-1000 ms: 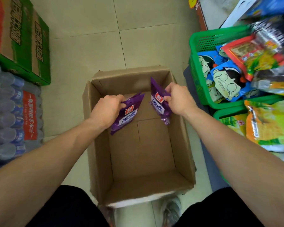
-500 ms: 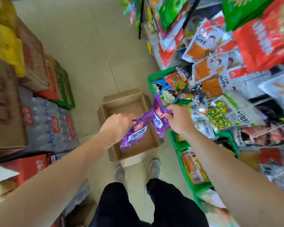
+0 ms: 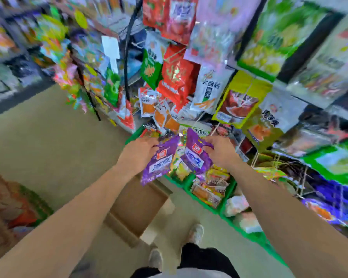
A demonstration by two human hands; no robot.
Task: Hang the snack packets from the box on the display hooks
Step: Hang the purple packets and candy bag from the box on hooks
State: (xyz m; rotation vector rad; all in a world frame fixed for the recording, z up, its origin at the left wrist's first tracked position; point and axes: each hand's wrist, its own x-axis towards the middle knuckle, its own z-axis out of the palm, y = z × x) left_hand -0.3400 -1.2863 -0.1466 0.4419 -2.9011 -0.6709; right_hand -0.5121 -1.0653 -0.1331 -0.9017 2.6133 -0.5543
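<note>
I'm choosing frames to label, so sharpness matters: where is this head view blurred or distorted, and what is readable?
Head view, edges: streaky blur smears the shelves far left and right. Head view, centre: the left purple packet, right purple packet, left hand and right hand look fairly sharp. Head view overall: wide-angle bending, even light, no strong glare.

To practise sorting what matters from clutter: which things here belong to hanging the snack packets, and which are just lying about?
Part of the job: left hand, gripping the left purple packet; right hand, gripping the right purple packet; cardboard box on the floor; hanging display ahead.

Just lying about: green basket of mixed snacks; blurred cartons at lower left.
</note>
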